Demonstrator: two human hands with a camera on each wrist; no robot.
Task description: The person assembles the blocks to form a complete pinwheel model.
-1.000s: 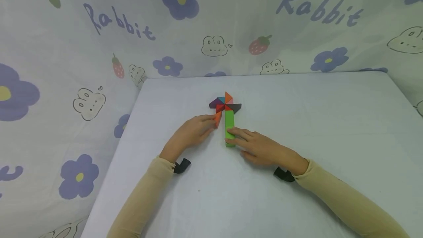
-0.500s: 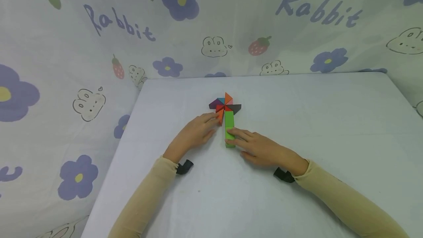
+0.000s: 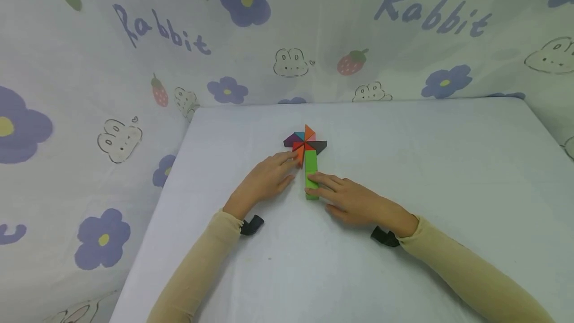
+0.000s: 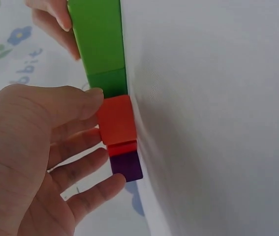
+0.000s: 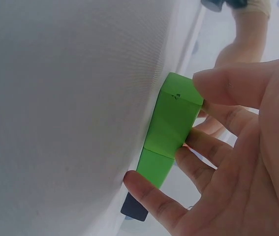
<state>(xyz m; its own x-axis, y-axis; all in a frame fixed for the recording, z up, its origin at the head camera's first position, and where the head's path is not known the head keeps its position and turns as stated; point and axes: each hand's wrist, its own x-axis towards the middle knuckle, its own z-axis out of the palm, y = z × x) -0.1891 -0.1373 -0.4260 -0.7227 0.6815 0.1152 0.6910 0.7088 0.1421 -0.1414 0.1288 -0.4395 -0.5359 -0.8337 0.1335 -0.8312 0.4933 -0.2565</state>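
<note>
In the head view, my left hand reaches in from the left, its fingertips touching an orange triangular block at its left side. My right hand rests its fairly straight fingers on the nearer of the green blocks, laid end to end in a column. In the right wrist view, fingers lie along the green side. Above the column sits a pinwheel of small wooden blocks. Among them are a purple block, a dark grey block, an upper orange triangle and red pieces.
A white-covered table spreads under everything. A patterned cloth with flowers and rabbits hangs behind and at the left. Black wrist pieces poke out below the sleeves.
My left hand has shifted a little right and away from me, and the lower orange triangle moved with it, up against the red pieces. The right hand stays on the green column.
</note>
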